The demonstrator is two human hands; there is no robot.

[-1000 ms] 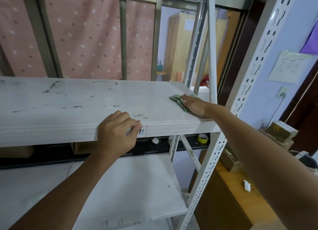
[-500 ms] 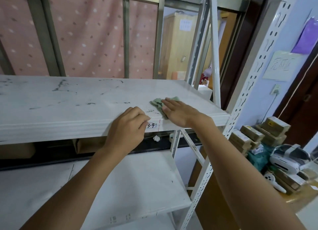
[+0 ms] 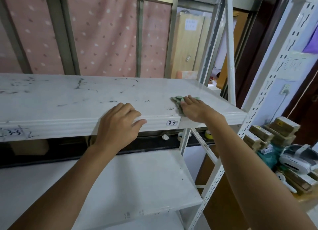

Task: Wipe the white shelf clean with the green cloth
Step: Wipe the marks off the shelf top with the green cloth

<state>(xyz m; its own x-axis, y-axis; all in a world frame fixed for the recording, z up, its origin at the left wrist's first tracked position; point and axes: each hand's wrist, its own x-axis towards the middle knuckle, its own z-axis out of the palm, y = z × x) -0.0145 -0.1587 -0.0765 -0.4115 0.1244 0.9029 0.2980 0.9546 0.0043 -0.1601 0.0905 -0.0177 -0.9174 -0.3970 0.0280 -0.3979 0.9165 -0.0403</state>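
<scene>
The white shelf runs across the view at chest height, with dark scuff marks on its top and a "34" label on its front lip. My right hand lies flat on the green cloth near the shelf's right front corner; most of the cloth is hidden under the palm. My left hand rests on the shelf's front edge, fingers curled over the lip, left of the label.
A lower white shelf lies under my arms. White perforated uprights stand at the right. Stacked boxes and a white device sit on a wooden surface at right. A pink dotted curtain hangs behind.
My right hand slid the cloth left along the shelf from the far right, then back to the right near the front corner. My left hand stayed on the front edge.
</scene>
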